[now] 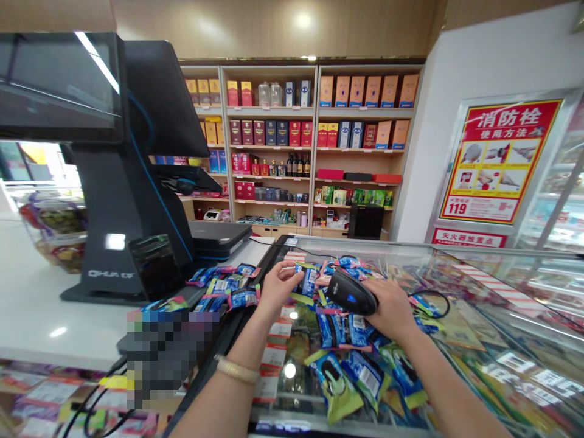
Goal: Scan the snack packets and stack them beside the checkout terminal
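My left hand (281,285) pinches the edge of a small blue snack packet (305,280) with a green end, its printed side turned up. Wrapped in my right hand (391,304) is a black handheld barcode scanner (351,293), its head pointing left toward that packet. Under and around both hands, more blue packets with pink or green ends (360,371) lie loosely piled on the glass-topped case (296,392). Left of my left hand, another heap of the same packets (223,286) rests on the counter's edge.
A black checkout terminal (132,182) with screens stands on the white counter (36,310) at left. The scanner's black cable (444,307) loops to the right. Shelves of boxes and bottles (274,134) fill the back wall. A red fire-hydrant poster (502,164) hangs at right.
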